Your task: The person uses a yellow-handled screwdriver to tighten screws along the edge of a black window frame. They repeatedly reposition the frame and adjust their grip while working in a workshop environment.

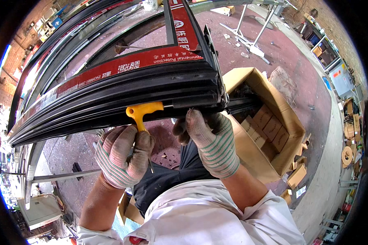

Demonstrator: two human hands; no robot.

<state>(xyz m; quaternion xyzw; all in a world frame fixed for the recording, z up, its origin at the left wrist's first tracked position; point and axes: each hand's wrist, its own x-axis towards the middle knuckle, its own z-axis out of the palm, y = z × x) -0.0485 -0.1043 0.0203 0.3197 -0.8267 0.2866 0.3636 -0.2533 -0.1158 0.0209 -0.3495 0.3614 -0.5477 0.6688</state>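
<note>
Gripping one yellow tool (140,111), centre-left: left hand (122,155), closed | right hand (212,141), half-curled by one black frame (131,92), hold unclear

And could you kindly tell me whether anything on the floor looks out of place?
Yes: pale scraps lie scattered on the red floor near the white stand, and loose cardboard pieces beside the open carton; both look like litter, not laid in order.
</note>
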